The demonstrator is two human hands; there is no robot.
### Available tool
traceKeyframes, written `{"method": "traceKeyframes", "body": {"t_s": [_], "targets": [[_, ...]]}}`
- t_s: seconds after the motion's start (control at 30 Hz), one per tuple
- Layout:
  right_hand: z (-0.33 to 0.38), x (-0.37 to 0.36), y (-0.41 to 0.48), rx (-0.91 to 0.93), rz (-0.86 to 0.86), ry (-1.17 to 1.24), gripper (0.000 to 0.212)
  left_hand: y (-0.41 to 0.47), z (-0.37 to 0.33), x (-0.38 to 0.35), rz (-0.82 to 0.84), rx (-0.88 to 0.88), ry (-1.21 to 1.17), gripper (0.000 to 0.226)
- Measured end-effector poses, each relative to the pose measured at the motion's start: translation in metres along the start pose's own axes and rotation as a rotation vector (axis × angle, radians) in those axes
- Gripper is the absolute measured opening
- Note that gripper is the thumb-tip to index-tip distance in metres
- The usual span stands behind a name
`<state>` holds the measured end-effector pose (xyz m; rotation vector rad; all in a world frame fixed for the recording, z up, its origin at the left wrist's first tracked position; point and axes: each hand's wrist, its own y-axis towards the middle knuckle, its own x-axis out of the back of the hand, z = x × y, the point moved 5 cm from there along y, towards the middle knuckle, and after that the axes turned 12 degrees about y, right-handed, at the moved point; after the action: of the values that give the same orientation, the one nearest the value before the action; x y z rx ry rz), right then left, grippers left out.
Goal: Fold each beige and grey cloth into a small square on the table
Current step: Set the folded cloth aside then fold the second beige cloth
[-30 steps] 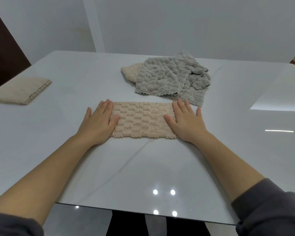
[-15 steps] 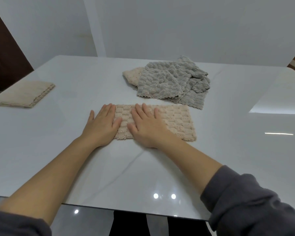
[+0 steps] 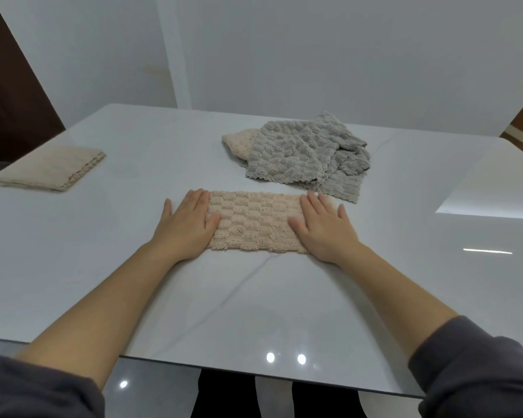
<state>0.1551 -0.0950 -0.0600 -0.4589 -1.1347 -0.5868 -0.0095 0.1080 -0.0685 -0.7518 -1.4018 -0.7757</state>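
One beige square [image 3: 50, 168] done, I'm pressing both flat hands, left hand [image 3: 185, 226] and right hand [image 3: 323, 227], on the half-folded beige cloth [image 3: 254, 226], grey pile [image 3: 302, 155] waiting.

cam: head-worn | faces fwd+down | close over table [image 3: 109, 267] | single view

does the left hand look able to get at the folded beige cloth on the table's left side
Probably yes: the left hand lies flat on the end of the beige textured cloth strip, gripping nothing, and only bare white table separates it from the folded beige cloth.
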Motion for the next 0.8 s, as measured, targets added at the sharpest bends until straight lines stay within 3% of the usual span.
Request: {"method": "traceKeyframes", "body": {"t_s": [0.17, 0.33, 0.47, 0.63, 0.73, 0.8], "targets": [[-0.012, 0.006, -0.001, -0.001, 0.016, -0.028, 0.071, 0.004, 0.0, 0.005, 0.055, -0.009, 0.053, 0.065], [-0.009, 0.025, 0.014, 0.036, -0.113, -0.06, 0.046, 0.021, 0.004, 0.033, -0.051, 0.008, 0.067, 0.044], [-0.015, 0.036, 0.025, -0.001, -0.147, -0.067, 0.04, 0.04, 0.014, 0.04, -0.02, 0.034, 0.044, 0.037], [0.019, 0.035, 0.019, 0.14, -0.246, -0.025, 0.043, 0.038, 0.0, 0.046, -0.092, -0.011, -0.035, 0.049], [0.049, 0.009, 0.019, 0.168, -0.111, -0.001, 0.054, 0.025, -0.051, 0.054, -0.174, -0.224, 0.003, 0.054], [0.054, -0.011, 0.021, 0.133, 0.003, -0.032, 0.057, 0.02, -0.074, 0.041, -0.105, -0.29, -0.003, 0.055]]}}
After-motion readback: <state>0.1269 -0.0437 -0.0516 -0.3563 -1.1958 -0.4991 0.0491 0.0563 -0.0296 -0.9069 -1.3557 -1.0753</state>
